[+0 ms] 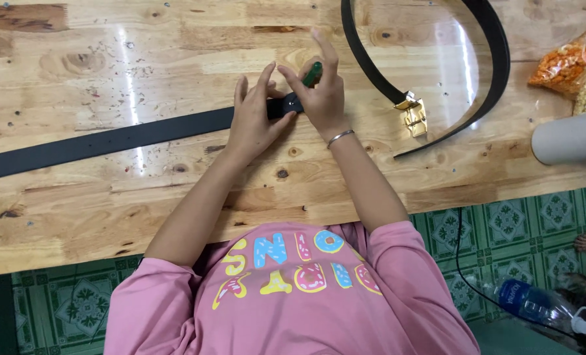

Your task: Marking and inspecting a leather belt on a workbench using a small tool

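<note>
Left hand (253, 121) presses flat, fingers spread, on end of black belt (109, 139) lying across wooden table (175, 197), right hand (319, 92) pinches green tool (313, 73) at belt tip, second belt (490, 59) with gold buckle (412, 113) farther right.

Black belt strap and a green-handled tool on the desk

The black belt strap (115, 139) lies flat across my wooden desk (175, 190), running from the left edge to its end under my left hand (253, 121). My right hand (319, 92) grips a small green-handled tool (313, 73), tilted, its lower end at the strap's end.
</note>
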